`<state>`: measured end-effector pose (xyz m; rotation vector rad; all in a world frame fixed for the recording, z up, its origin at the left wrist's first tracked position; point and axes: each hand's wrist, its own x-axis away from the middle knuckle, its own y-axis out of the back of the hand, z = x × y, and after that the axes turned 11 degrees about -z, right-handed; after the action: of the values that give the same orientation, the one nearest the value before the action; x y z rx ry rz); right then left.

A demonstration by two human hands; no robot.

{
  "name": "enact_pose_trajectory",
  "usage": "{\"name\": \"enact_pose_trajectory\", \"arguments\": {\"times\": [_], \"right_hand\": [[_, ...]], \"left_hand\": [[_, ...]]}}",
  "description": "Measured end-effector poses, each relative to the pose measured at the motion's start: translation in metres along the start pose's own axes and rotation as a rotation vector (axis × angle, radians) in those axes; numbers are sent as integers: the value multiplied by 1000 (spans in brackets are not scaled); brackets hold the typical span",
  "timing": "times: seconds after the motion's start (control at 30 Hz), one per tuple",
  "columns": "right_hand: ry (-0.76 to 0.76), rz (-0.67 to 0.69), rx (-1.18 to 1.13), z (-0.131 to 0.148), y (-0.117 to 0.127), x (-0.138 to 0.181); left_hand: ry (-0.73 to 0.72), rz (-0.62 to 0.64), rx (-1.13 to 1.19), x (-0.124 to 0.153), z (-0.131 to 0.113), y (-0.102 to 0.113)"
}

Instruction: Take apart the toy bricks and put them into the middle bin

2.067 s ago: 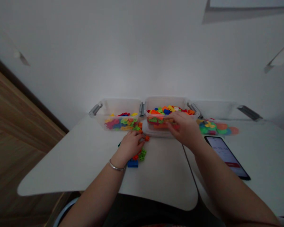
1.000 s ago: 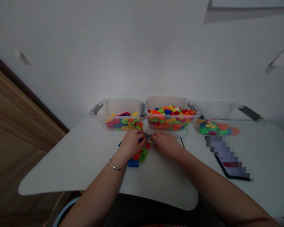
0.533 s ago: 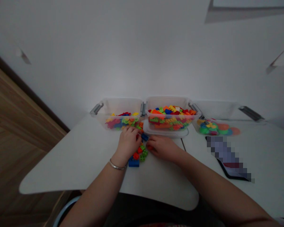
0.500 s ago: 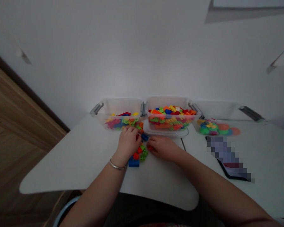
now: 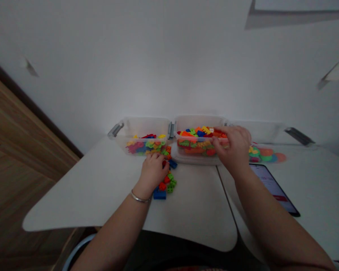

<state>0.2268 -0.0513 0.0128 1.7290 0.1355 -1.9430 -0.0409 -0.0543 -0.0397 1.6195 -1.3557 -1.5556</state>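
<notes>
My left hand (image 5: 152, 171), a bracelet on its wrist, rests curled on a small built cluster of coloured bricks (image 5: 165, 184) on the white table (image 5: 101, 192); its fingers press the cluster's top, near a loose blue brick (image 5: 173, 164). My right hand (image 5: 234, 148) is raised over the right side of the middle clear bin (image 5: 199, 122), which is full of mixed bricks. Its fingers curl down into the pile, and whatever they grip is hidden.
A second clear bin (image 5: 139, 126) with bricks stands at the left, a third bin (image 5: 267, 130) with round coloured pieces at the right. A phone (image 5: 275, 188) lies screen-up on the right. A white wall rises behind the bins; wood floor lies left.
My right hand has left the brick cluster and moved up and right into the middle bin. My left hand has stayed on the cluster.
</notes>
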Motion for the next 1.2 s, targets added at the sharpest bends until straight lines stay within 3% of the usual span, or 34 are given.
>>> {"name": "enact_pose_trajectory", "arguments": {"times": [0.07,0.17,0.27,0.43,0.6,0.73,0.9,0.97,1.03,1.2], "right_hand": [[-77,-28,42,-9,-4,2],[-129,65,54,-17,-13,8],[-141,155,81,-20,-20,14],[-106,162,84,-14,-19,14],[-2,163,-77,3,-15,18],[124,229,-215,25,-16,26],[187,300,-363,56,-18,37],[205,353,-413,66,-19,43],[237,443,-458,75,-20,49],[273,823,-469,88,-17,61]], "left_hand": [[-5,0,11,0,1,-1],[-10,-2,44,0,2,-4],[-12,10,88,0,3,-6],[-23,30,114,1,1,-3],[-12,-16,117,-2,0,-4],[77,-44,59,-6,15,2],[153,142,-109,12,39,19],[188,266,-121,23,44,21],[203,309,-107,33,47,18],[163,132,27,42,48,-5]]}}
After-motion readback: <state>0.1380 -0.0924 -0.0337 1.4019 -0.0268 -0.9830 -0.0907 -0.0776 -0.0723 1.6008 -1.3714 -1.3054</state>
